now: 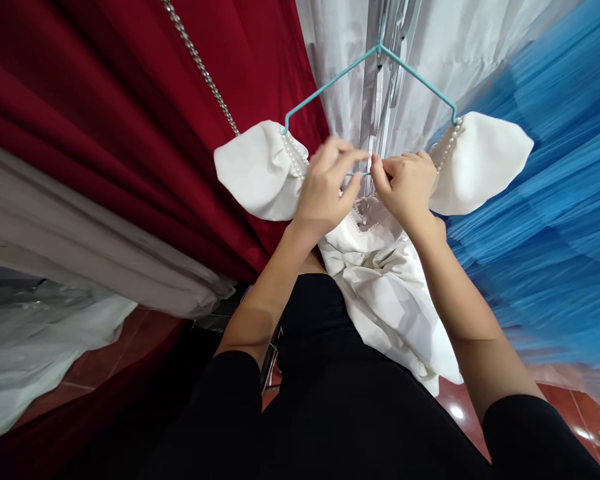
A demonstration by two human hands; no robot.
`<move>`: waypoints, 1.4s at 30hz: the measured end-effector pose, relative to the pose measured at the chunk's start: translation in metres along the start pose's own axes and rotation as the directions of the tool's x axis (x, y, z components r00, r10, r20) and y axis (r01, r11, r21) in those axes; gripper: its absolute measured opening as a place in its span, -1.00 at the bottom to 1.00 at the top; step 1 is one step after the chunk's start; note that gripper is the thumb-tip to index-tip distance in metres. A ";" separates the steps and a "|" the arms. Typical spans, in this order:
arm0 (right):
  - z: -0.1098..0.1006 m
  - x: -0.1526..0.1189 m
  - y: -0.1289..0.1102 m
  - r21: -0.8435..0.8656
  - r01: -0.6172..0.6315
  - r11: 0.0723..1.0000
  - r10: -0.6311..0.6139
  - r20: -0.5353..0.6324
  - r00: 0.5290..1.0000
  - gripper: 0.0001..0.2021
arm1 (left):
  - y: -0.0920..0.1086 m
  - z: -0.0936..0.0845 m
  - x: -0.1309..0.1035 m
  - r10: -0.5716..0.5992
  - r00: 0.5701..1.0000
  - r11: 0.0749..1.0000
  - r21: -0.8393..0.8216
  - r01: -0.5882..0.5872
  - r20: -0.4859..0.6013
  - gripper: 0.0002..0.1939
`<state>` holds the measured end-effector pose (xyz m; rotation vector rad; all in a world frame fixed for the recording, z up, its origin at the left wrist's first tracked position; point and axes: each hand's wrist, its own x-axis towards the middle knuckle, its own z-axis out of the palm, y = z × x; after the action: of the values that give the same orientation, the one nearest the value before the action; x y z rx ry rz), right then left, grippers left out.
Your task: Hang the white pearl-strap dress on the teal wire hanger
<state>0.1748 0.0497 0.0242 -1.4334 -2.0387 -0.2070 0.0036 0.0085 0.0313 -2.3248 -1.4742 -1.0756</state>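
A white dress (390,287) with puffed sleeves and pearl trim hangs on a thin turquoise hanger (340,70). Its left sleeve (260,170) and right sleeve (485,163) stick out to either side. My left hand (325,187) is at the neckline, beside the hanger's lower bar, fingers apart and slightly blurred. Close to it, my right hand (405,180) is closed at the same bar, thumb against the curled fingers. What lies inside its grip is hidden. The dress's skirt falls in folds below my hands, in front of my body.
A red curtain-like fabric (145,100) hangs at left, crossed by a metal chain (200,63). White fabric (460,40) and a metal pole (377,100) stand behind the hanger. Blue tulle (545,200) fills the right side. Red tiled floor (140,340) shows below.
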 end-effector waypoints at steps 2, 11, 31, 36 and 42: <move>-0.008 -0.004 -0.002 0.008 -0.004 1.000 0.004 0.013 1.000 -0.52 | -0.006 -0.010 -0.004 -0.047 0.971 0.999 0.010 0.051 -0.232 -0.61; -0.016 -0.006 0.021 -0.004 0.156 0.988 -0.156 0.021 0.987 -0.42 | -0.062 -0.044 0.011 -0.237 0.936 0.959 -0.218 0.182 -0.259 -0.79; -0.023 -0.007 0.004 -0.005 0.098 0.995 -0.097 0.085 0.992 -0.39 | -0.016 -0.006 -0.051 0.223 0.975 0.946 -0.237 -0.221 -0.021 -0.82; -0.031 -0.012 0.001 0.031 0.101 0.994 -0.103 0.087 0.991 -0.37 | 0.007 -0.026 0.004 0.046 0.998 0.997 -0.066 -0.044 0.033 -0.85; -0.023 -0.022 0.008 0.121 0.158 0.980 -0.158 -0.006 0.987 -0.56 | 0.010 -0.003 0.015 -0.072 0.953 0.990 0.139 0.032 0.295 -0.67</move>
<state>0.1959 0.0252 0.0280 -1.2003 -2.1314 -0.1436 0.0146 0.0125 0.0451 -2.4471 -1.6608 -0.6305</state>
